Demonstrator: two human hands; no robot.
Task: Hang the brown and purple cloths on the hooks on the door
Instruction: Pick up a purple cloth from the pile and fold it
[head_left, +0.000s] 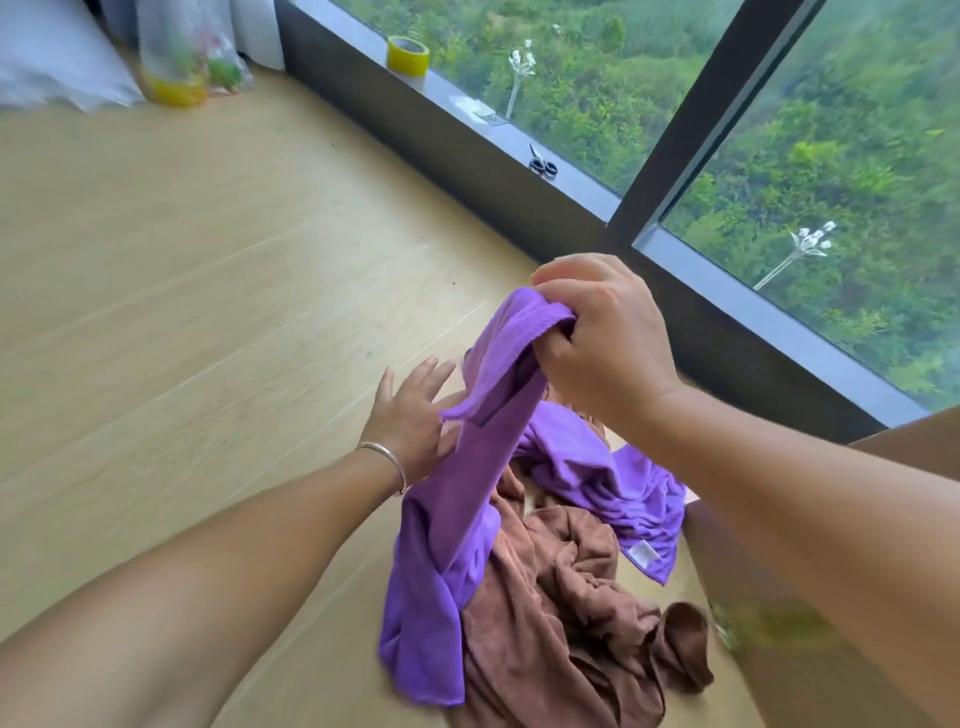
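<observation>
Your right hand (602, 338) has its fingers curled tight round one end of a purple cloth (457, 493), w/ the long axis hanging down-left to the floor (182, 312). Your left hand (415, 410) is flat & relaxed against the cloth's mid-length, gripping nothing. The brown cloth (561, 613) lies heaped below, nearer the window-side edge of the floor. Door & hooks aren't in view, so you'll prob. need to turn.

Head view; close, looking down at floor (182, 312)

purple cloth (452, 519), brown cloth (561, 623), yellow tape roll (408, 56), tan wood-grain floor (182, 260)
</observation>
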